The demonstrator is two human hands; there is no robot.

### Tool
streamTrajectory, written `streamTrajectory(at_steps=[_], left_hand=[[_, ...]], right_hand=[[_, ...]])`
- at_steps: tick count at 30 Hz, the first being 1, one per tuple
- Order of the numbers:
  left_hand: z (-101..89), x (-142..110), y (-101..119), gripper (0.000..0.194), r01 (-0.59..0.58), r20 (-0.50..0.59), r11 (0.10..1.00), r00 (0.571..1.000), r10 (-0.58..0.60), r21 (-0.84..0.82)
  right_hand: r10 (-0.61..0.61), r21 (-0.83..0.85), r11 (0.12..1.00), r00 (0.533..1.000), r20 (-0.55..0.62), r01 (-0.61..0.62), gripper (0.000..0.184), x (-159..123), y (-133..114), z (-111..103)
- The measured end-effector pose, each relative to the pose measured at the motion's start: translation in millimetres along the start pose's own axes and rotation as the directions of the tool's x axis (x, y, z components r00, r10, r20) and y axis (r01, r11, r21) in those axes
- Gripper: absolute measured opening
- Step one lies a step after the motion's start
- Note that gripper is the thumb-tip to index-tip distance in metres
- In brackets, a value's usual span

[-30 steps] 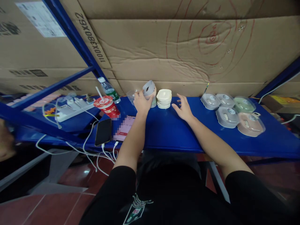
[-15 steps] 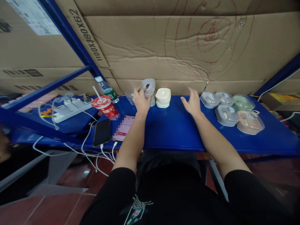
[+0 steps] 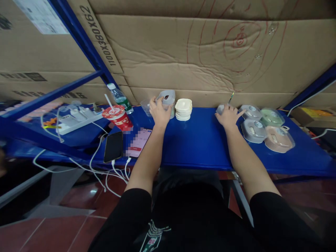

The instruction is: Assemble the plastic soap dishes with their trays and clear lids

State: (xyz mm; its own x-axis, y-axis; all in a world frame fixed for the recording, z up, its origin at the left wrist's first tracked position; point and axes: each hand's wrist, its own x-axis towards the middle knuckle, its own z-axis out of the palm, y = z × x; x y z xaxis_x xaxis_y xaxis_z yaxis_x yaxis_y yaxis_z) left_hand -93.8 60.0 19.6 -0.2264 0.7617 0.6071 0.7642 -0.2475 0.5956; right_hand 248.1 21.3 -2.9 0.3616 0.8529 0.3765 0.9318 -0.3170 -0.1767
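Observation:
My left hand (image 3: 160, 113) curls its fingers over a grey lid (image 3: 167, 94) with a dark slot. The lid lies on a stack of similar pieces, largely hidden by the hand. A clear plastic cup-like piece (image 3: 145, 106) sits left of it. Just right of the stack stands a pile of cream lids (image 3: 183, 109). My right hand (image 3: 229, 116) lies over a grey container with a clear cover (image 3: 221, 108), fingers spread; most of that container is hidden beneath it. Beside it are two more grey containers (image 3: 253, 131), a green one (image 3: 272, 117) and a pink one (image 3: 279, 139).
On the left stand a red paper cup (image 3: 119, 118) with a straw and a water bottle (image 3: 121, 99). Two phones (image 3: 113, 147) with white cables lie in front. A power strip (image 3: 78, 120) is beyond the blue post. Cardboard (image 3: 162, 45) backs the blue table (image 3: 194, 143).
The slotted grey lid has gone from tilted to nearly flat on the stack under my left hand. My right hand has moved right, from beside the cream lids to the leftmost grey container.

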Motion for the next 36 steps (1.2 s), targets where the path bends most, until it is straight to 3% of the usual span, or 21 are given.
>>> streamTrajectory(at_steps=[3,7,9,11,13,15,17,20,22,24,28,31,33,36], left_hand=[[-0.5,-0.2,0.9,0.058,0.012,-0.006,1.000,1.000,-0.012,0.000],[3.9,0.1,-1.7,0.056,-0.019,-0.046,0.999,0.999,0.017,-0.051],[7.2,-0.3,-2.9,0.054,-0.067,-0.078,0.994,0.995,0.061,-0.081],[10.4,-1.8,-2.8,0.051,-0.134,-0.118,0.986,0.985,0.122,-0.097],[13.4,-4.6,-0.6,0.049,-0.211,-0.154,0.972,0.969,0.193,-0.104],[16.2,-8.9,3.8,0.050,-0.295,-0.167,0.948,0.947,0.274,-0.118],[18.6,-14.5,10.1,0.055,-0.398,-0.129,0.905,0.916,0.381,-0.154],[20.4,-23.6,20.3,0.065,-0.537,0.002,0.803,0.831,0.556,-0.258],[19.4,-28.1,25.3,0.065,-0.549,0.070,0.769,0.798,0.599,-0.327],[16.9,-30.4,28.0,0.058,-0.524,0.083,0.777,0.808,0.583,-0.348],[12.4,-30.0,27.9,0.048,-0.525,0.050,0.795,0.825,0.564,-0.303],[12.6,-27.1,24.3,0.038,-0.524,0.045,0.804,0.830,0.557,-0.282],[12.0,-21.7,19.3,0.034,-0.454,-0.001,0.853,0.883,0.469,-0.259],[7.1,-5.9,7.1,0.031,-0.208,-0.171,0.930,0.972,0.162,-0.303]], right_hand=[[-0.075,0.009,0.997,0.997,0.015,0.075,0.068,-7.6,-15.3,-8.7],[-0.055,0.121,0.992,0.981,0.186,0.033,0.075,-7.9,-18.4,-14.2],[-0.054,0.176,0.984,0.978,0.203,0.018,0.074,-5.6,-16.9,-15.9],[-0.047,0.241,0.970,0.992,0.121,0.017,0.070,-3.7,-17.4,-18.3],[-0.045,0.371,0.927,0.998,-0.043,0.058,0.067,-2.9,-20.9,-21.8],[-0.065,0.552,0.818,0.979,-0.194,0.163,0.069,-3.8,-27.2,-26.0],[-0.112,0.753,0.613,0.969,-0.219,0.241,0.074,-7.0,-34.7,-30.5],[-0.304,0.956,0.270,0.952,-0.031,0.117,0.078,-15.7,-45.0,-38.1],[-0.443,0.986,0.167,0.892,0.089,-0.015,0.076,-22.1,-49.6,-43.2],[-0.509,0.986,0.143,0.848,0.150,-0.088,0.073,-27.0,-52.3,-46.7],[-0.550,0.976,0.154,0.807,0.215,-0.155,0.073,-32.6,-56.0,-45.2],[-0.573,0.973,0.141,0.786,0.230,-0.182,0.084,-35.9,-61.3,-38.1],[-0.555,0.984,0.081,0.813,0.179,-0.162,0.094,-36.8,-65.3,-33.2],[-0.395,0.998,-0.004,0.917,0.062,-0.070,0.093,-32.8,-68.3,-28.1]])
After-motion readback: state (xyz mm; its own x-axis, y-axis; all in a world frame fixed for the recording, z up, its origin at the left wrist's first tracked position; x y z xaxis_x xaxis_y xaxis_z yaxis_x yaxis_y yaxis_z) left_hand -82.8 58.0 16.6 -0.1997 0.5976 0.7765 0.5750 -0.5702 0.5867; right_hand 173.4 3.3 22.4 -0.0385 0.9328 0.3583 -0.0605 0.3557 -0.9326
